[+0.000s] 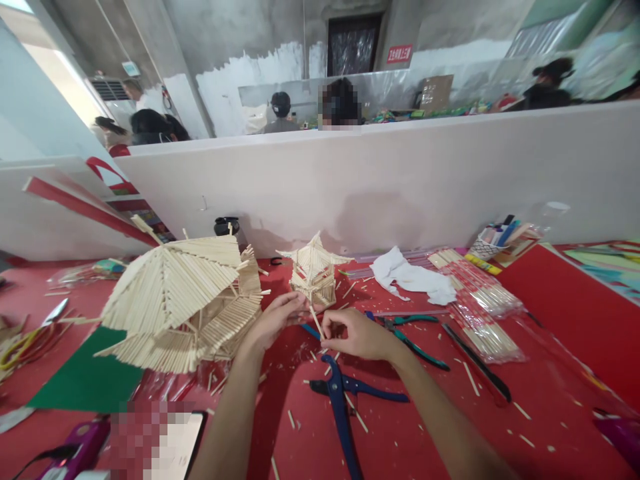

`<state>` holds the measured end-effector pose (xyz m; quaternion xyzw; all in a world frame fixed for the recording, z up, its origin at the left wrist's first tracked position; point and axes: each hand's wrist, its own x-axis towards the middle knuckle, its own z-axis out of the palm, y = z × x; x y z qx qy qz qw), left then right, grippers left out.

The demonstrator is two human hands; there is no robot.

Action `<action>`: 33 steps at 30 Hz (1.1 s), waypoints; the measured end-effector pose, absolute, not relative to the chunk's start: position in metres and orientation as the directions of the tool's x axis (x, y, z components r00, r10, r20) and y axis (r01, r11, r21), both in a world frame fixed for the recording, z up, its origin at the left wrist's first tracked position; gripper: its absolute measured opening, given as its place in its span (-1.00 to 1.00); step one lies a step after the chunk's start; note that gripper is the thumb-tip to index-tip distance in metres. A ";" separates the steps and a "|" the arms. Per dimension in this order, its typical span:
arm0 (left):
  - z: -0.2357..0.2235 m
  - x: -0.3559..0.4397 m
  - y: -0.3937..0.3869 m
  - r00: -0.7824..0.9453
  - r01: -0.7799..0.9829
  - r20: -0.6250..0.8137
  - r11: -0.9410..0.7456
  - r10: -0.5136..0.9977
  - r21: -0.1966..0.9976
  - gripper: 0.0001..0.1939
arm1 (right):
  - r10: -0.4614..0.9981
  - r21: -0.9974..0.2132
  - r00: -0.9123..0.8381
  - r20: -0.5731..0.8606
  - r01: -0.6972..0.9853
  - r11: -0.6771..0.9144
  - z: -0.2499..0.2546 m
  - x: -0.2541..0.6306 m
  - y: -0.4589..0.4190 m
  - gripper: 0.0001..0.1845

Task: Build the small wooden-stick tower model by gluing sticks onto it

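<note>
A small pavilion model (313,261) made of thin wooden sticks stands on the red table. My left hand (280,319) has its fingertips closed on the model's lower front edge; the exact contact is partly hidden. Between the thumb and fingers of my right hand (357,333) is a thin wooden stick (316,319), slanted with its far end against the base of the model. To the left sits a larger pavilion model (170,287) with a wide stick roof. Just below my right hand lies a blue-handled cutter (337,390), with green-handled pliers (413,333) to its right.
Bundles of sticks in plastic (480,303), a white cloth (413,275), a long black-handled tool (477,363) and a pen basket (493,243) lie right. Left are scissors (37,337), a green sheet (90,373) and a phone (177,440). A white partition (400,173) borders the back; people sit beyond.
</note>
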<state>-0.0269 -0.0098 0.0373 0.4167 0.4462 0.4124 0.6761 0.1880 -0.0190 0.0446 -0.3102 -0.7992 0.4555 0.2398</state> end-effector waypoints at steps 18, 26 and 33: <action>0.039 -0.028 -0.008 0.291 -0.131 -0.279 0.327 0.915 0.936 -0.63 | 0.717 -0.717 -0.693 -0.080 0.540 0.442 0.061 0.223 -0.009 -0.82; 0.042 -0.028 -0.007 0.290 -0.135 -0.273 0.322 0.917 0.937 -0.65 | 0.736 -0.662 -0.670 -0.094 0.594 0.457 0.056 0.216 -0.009 -0.63; 0.044 -0.027 -0.009 0.280 -0.121 -0.285 0.328 0.917 0.937 -0.63 | 0.792 -0.605 -0.611 -0.021 0.638 0.476 0.046 0.214 -0.006 -0.61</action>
